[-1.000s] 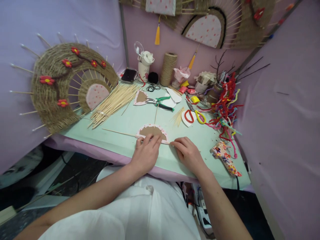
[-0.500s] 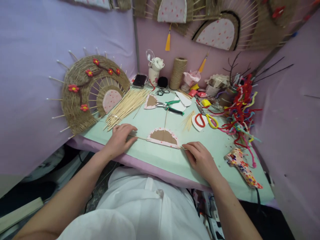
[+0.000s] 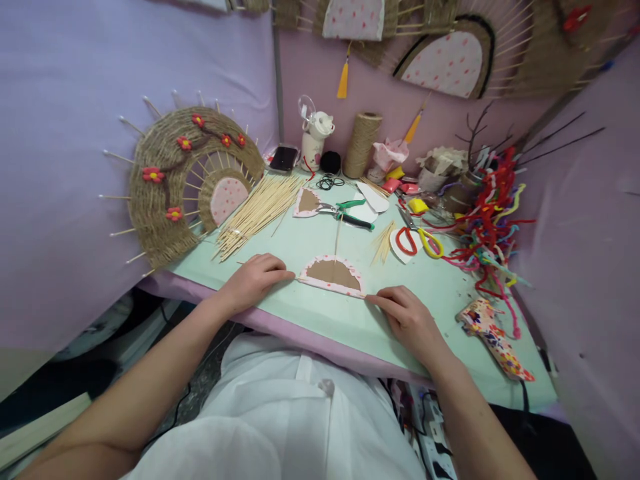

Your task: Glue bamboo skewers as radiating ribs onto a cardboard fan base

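Observation:
A half-round cardboard piece (image 3: 333, 273) edged with white, pink-spotted cloth lies on the table before me, its straight side facing me. A thin bamboo stick (image 3: 299, 278) runs along that straight side. My left hand (image 3: 257, 280) pinches the stick just beyond the left corner, and the stick's far end pokes out behind that hand. At the right corner, my right hand (image 3: 407, 320) has its thumb and forefinger closed on the other end. A second stick (image 3: 339, 233) stretches upward from the middle of the cardboard toward green-handled pliers (image 3: 354, 215).
A bundle of bamboo sticks (image 3: 257, 213) lies left, beside a twine-wound fan (image 3: 157, 173). Scissors (image 3: 417, 240), a flowered glue gun (image 3: 495, 340) and coloured pipe cleaners (image 3: 500, 200) occupy the right. A twine spool (image 3: 363, 143) and a bottle (image 3: 313, 143) stand behind.
My left hand has slid right along the stick, close to the cardboard's left corner. My right fingers now reach the right corner. The whole view has shifted slightly.

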`<state>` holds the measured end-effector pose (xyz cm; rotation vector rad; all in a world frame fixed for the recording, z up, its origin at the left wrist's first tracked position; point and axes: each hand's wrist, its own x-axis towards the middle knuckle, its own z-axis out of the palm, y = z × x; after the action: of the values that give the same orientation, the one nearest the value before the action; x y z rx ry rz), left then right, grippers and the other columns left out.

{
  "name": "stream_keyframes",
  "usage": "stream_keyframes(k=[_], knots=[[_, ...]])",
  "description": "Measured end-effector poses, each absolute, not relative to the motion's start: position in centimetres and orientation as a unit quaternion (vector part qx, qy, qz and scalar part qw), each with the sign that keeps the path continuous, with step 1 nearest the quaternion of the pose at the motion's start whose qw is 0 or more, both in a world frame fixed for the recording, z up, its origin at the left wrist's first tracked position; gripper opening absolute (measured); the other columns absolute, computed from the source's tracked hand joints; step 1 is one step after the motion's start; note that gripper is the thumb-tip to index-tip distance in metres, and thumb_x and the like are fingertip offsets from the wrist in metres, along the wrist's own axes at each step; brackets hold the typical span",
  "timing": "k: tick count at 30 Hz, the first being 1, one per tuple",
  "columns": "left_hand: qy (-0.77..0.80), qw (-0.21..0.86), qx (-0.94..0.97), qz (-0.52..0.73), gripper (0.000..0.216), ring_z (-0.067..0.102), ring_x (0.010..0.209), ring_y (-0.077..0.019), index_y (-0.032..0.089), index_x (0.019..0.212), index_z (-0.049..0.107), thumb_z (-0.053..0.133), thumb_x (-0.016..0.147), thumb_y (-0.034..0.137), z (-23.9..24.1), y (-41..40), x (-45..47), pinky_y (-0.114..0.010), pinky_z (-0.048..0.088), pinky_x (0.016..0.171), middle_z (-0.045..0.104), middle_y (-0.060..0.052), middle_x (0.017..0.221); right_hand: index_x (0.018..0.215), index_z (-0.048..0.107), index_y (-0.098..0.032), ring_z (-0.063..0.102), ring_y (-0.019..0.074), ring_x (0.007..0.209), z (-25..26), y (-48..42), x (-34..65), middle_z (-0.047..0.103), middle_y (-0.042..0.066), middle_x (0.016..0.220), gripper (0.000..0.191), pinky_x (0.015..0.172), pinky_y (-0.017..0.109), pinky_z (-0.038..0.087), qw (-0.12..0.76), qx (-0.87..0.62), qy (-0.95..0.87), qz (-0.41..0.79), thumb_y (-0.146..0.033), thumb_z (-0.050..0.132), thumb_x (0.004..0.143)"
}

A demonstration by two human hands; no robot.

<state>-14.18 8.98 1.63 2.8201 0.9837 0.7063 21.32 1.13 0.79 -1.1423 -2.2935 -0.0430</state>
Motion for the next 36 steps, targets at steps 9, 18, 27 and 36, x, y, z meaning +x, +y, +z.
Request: stream_keyframes(k=[9, 18, 27, 36], knots=[[0.344, 0.108, 0.907, 0.216, 0.039, 0.054, 0.093, -0.0162, 0.024, 0.109, 0.072, 0.034, 0.102, 0.032, 1.64, 8.67, -14.19, -0.029, 0.045, 0.084, 0.063, -0.005, 0.096, 0.112, 0.07, -0.023, 0.061, 0.0189, 0.085, 0.67, 1.11, 21.5, 0.067, 0.01, 0.093, 0.038, 0.071, 0.033, 0.052, 0.286, -0.432, -0.855, -0.003, -0.01, 0.039, 0.096], [0.358, 0.131, 0.896, 0.227, 0.034, 0.054, 0.092, -0.0163, 0.025, 0.105, 0.072, 0.039, 0.1, 0.031, 1.42, 8.78, -14.02, -0.029, 0.044, 0.084, 0.061, -0.003, 0.095, 0.112, 0.07, -0.023, 0.06, 0.0194, 0.084, 0.96, 1.16, 21.28, 0.066, 0.01, 0.09, 0.039, 0.07, 0.033, 0.052, 0.289, -0.43, -0.855, -0.002, -0.008, 0.039, 0.094], [0.336, 0.109, 0.904, 0.243, 0.036, 0.054, 0.089, -0.0166, 0.025, 0.106, 0.073, 0.037, 0.1, 0.031, 1.2, 9.09, -14.07, -0.03, 0.044, 0.081, 0.062, -0.004, 0.093, 0.111, 0.069, -0.022, 0.057, 0.0187, 0.085, 0.94, 1.15, 21.22, 0.066, 0.01, 0.092, 0.042, 0.071, 0.032, 0.051, 0.276, -0.433, -0.858, -0.011, -0.002, 0.037, 0.093], [0.34, 0.112, 0.899, 0.253, 0.037, 0.054, 0.087, -0.0167, 0.024, 0.101, 0.074, 0.038, 0.1, 0.034, 1.39, 9.02, -13.84, -0.03, 0.044, 0.079, 0.063, -0.004, 0.091, 0.107, 0.071, -0.021, 0.058, 0.0183, 0.084, 1.0, 1.26, 21.17, 0.066, 0.009, 0.09, 0.037, 0.07, 0.031, 0.05, 0.281, -0.435, -0.855, -0.02, -0.004, 0.04, 0.094]])
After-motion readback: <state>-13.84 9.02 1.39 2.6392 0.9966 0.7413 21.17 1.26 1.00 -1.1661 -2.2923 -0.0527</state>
